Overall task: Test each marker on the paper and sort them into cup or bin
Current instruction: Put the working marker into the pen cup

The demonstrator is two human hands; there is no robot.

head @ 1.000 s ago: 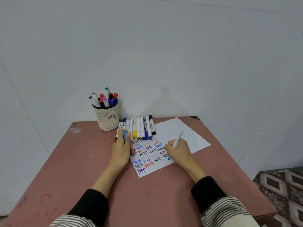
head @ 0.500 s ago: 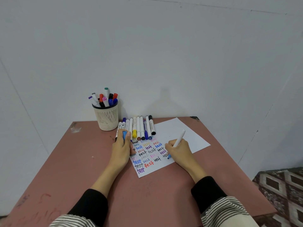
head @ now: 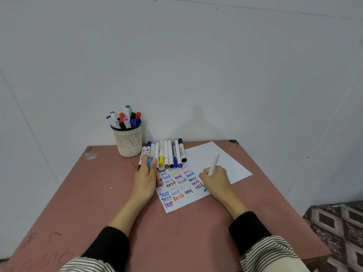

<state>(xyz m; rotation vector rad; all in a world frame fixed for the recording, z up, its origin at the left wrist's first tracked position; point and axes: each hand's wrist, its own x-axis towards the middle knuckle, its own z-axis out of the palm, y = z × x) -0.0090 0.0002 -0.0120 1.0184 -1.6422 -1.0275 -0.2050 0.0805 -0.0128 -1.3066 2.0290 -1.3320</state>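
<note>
right hand (head: 215, 178) is pinching the white marker (head: 213, 163) low on its barrel, tip on the paper (head: 222, 165) | left hand (head: 146, 173) is curling round the blue cap (head: 150, 161), pinning the sheet | marker is looking light, stiff, slick: hold near tip | cup (head: 127, 142) is standing well apart on the table (head: 176, 232)

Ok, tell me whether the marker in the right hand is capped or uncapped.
Uncapped. The white marker in the right hand has its bare blue tip on the paper, and the left hand holds a blue cap.
</note>
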